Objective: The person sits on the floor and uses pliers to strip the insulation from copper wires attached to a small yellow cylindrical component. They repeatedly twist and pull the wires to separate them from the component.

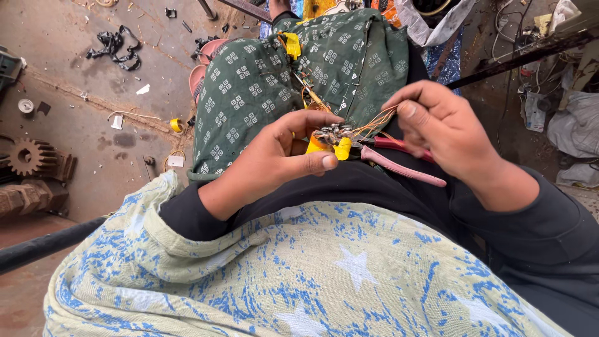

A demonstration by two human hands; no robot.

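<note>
My left hand (284,153) grips a small yellow component (326,146) with a cluster of metal terminals on top, held over my lap. Thin copper wires (369,123) fan from it to the fingertips of my right hand (440,128), which pinches them. A pair of pliers with pink-red handles (399,165) lies under my right hand on my lap, its jaws next to the yellow part. A second yellow piece (292,45) rests farther out on my green patterned trouser leg (262,81).
A blue-and-cream star-print cloth (299,274) covers my front. On the dirty floor to the left lie a rusty gear (28,156), black scraps (115,47), a yellow tape roll (176,125) and bits of paper. A dark metal bar (43,246) crosses lower left; cables and clutter fill the right.
</note>
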